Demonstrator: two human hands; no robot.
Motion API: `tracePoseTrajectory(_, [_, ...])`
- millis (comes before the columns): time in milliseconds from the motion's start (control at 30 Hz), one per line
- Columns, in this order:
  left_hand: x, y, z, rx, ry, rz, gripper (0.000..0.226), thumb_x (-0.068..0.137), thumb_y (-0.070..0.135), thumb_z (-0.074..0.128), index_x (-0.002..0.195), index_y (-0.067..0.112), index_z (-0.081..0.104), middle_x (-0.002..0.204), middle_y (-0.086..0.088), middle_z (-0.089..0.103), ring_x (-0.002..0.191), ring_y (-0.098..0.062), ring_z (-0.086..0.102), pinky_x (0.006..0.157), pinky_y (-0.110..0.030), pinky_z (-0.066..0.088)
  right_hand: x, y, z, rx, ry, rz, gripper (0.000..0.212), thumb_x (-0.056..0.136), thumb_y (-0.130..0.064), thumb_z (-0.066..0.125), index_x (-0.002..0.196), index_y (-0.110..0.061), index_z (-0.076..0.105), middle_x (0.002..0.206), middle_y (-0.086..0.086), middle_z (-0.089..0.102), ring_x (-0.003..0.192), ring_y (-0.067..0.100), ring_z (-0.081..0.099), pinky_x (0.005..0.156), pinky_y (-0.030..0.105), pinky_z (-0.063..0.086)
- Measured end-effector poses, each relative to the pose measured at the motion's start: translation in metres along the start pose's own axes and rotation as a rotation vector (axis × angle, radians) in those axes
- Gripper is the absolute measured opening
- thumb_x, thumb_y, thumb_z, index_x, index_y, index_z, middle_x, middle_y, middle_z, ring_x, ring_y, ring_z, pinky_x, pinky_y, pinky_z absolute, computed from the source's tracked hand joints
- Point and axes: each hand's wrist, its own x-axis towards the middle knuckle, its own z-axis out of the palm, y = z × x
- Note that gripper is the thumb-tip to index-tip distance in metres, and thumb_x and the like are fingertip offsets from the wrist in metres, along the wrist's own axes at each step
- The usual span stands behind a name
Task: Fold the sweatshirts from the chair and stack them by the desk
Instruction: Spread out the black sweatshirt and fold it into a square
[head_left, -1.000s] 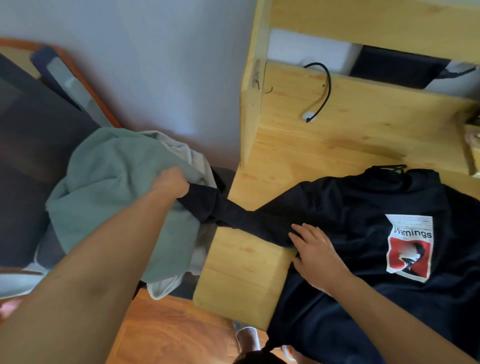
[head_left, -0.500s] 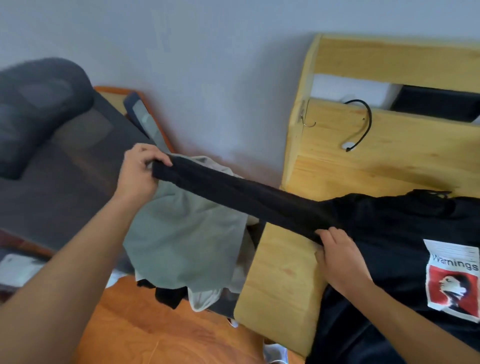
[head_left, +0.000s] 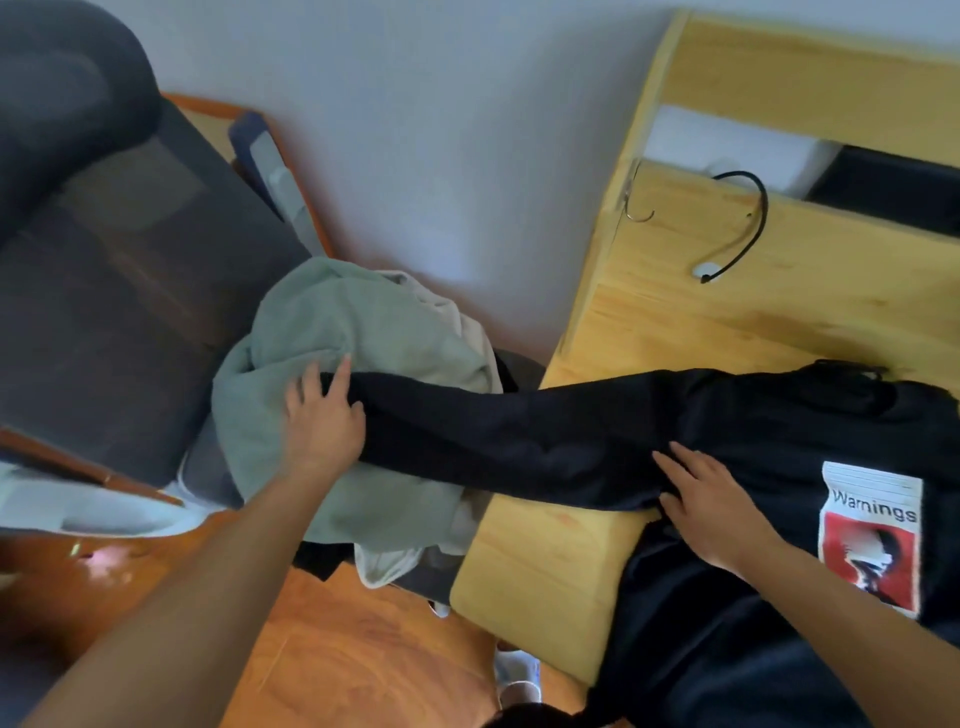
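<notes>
Clearly two hands (head_left: 322, 415), one black sweatshirt (head_left: 727, 441)

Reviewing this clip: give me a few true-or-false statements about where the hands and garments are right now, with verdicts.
1. The left hand is at the cuff end of the black sweatshirt's stretched sleeve. True.
2. The right hand is lifted clear of the fabric. False: it lies flat on the black sweatshirt.
3. The sage-green sweatshirt lies folded on the pale wooden desk. False: it is bunched on the dark chair.
4. The sleeve spans the gap between chair and desk. True.
</notes>
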Motion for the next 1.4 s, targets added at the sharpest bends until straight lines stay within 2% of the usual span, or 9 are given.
tracePoseTrajectory(167, [0.027, 0.009, 0.005, 0.123, 0.089, 0.114, 0.036, 0.095, 0.028, 0.062, 0.121, 0.003, 0.061, 0.151, -0.022, 0.042, 0.139, -0.043, 0.035, 0.116, -0.055, 0.029, 0.042, -0.001, 0.002, 0.025, -0.185, 0.090, 0.066, 0.106, -0.045, 0.033, 0.161, -0.026, 0.001, 0.168, 0.005, -0.005, 0.155, 0.030, -0.003, 0.126, 0.042, 0.008])
tracePoseTrajectory(333, [0.048, 0.000, -0.046, 0.237, 0.254, 0.017, 0.011, 0.094, 0.011, 0.054, 0.099, 0.010, 0.045, 0.092, -0.029, 0.067, 0.090, -0.045, 0.064, 0.089, -0.050, 0.043, 0.079, 0.001, 0.012, 0.093, -0.253, 0.159, 0.071, 0.102, -0.055, 0.024, 0.161, -0.024, 0.000, 0.168, 0.010, -0.005, 0.155, 0.029, -0.005, 0.126, 0.042, 0.000])
tracePoseTrajectory(500, [0.065, 0.022, -0.057, 0.405, 0.283, -0.008, 0.049, 0.094, 0.019, 0.058, 0.139, 0.008, 0.045, 0.132, -0.026, 0.050, 0.126, -0.046, 0.045, 0.109, -0.061, 0.033, 0.109, -0.022, -0.007, 0.295, -0.200, 0.173, 0.070, 0.102, -0.054, 0.040, 0.160, -0.030, 0.010, 0.169, 0.005, 0.000, 0.154, 0.032, 0.003, 0.124, 0.044, 0.009])
tracePoseTrajectory(733, [-0.091, 0.210, 0.069, 0.094, -0.206, 0.789, 0.063, 0.103, 0.048, 0.042, 0.160, 0.028, 0.025, 0.168, -0.012, 0.019, 0.156, -0.035, 0.013, 0.126, -0.050, 0.016, 0.036, 0.012, -0.015, 0.129, 0.037, 0.182, 0.066, 0.104, -0.047, 0.038, 0.161, -0.028, 0.009, 0.168, 0.005, -0.005, 0.153, 0.032, -0.006, 0.124, 0.045, 0.008])
tracePoseTrajectory(967, [-0.130, 0.248, 0.141, 0.353, -0.438, 0.872, 0.071, 0.096, 0.068, 0.003, 0.159, 0.041, -0.013, 0.167, -0.004, -0.026, 0.155, -0.037, -0.016, 0.125, -0.059, 0.002, -0.077, 0.160, 0.021, 0.151, -0.311, 0.632, 0.075, 0.101, -0.055, 0.034, 0.155, -0.043, -0.018, 0.165, -0.002, -0.024, 0.153, 0.033, -0.010, 0.117, 0.064, 0.019])
tracePoseTrajectory(1133, [-0.124, 0.255, 0.141, 0.381, -0.474, 0.869, 0.076, 0.091, 0.072, 0.018, 0.159, 0.047, -0.005, 0.169, 0.000, -0.023, 0.156, -0.034, -0.017, 0.124, -0.062, 0.001, -0.074, 0.170, 0.005, 0.206, -0.424, 0.668, 0.077, 0.099, -0.049, 0.043, 0.158, -0.039, -0.006, 0.167, 0.007, -0.003, 0.150, 0.039, 0.011, 0.114, 0.058, 0.028])
tracePoseTrajectory(1233, [-0.113, 0.267, 0.134, 0.362, -0.503, 0.833, 0.077, 0.094, 0.065, 0.046, 0.158, 0.047, 0.007, 0.170, 0.001, -0.014, 0.156, -0.033, -0.014, 0.124, -0.062, 0.006, -0.045, 0.170, -0.034, 0.114, -0.009, 0.562, 0.045, 0.096, -0.027, 0.052, 0.139, -0.017, 0.050, 0.134, 0.014, 0.044, 0.122, 0.037, 0.047, 0.098, 0.048, 0.047])
tracePoseTrajectory(1333, [-0.103, 0.256, 0.130, 0.438, -0.541, 0.873, 0.085, 0.093, 0.070, 0.046, 0.157, 0.050, -0.007, 0.167, 0.007, -0.028, 0.155, -0.031, -0.021, 0.123, -0.064, 0.006, 0.003, 0.174, -0.075, 0.161, 0.513, 0.326, 0.027, 0.096, -0.018, 0.055, 0.118, -0.006, 0.063, 0.120, 0.017, 0.054, 0.108, 0.039, 0.052, 0.093, 0.047, 0.048])
tracePoseTrajectory(1400, [-0.096, 0.243, 0.127, 0.502, -0.551, 0.896, 0.092, 0.090, 0.077, 0.045, 0.153, 0.054, -0.018, 0.160, 0.012, -0.040, 0.153, -0.028, -0.027, 0.123, -0.064, 0.004, 0.042, 0.185, -0.099, 0.239, 0.527, 0.293, 0.032, 0.101, -0.021, 0.048, 0.125, -0.004, 0.060, 0.126, 0.020, 0.055, 0.113, 0.041, 0.050, 0.099, 0.047, 0.043])
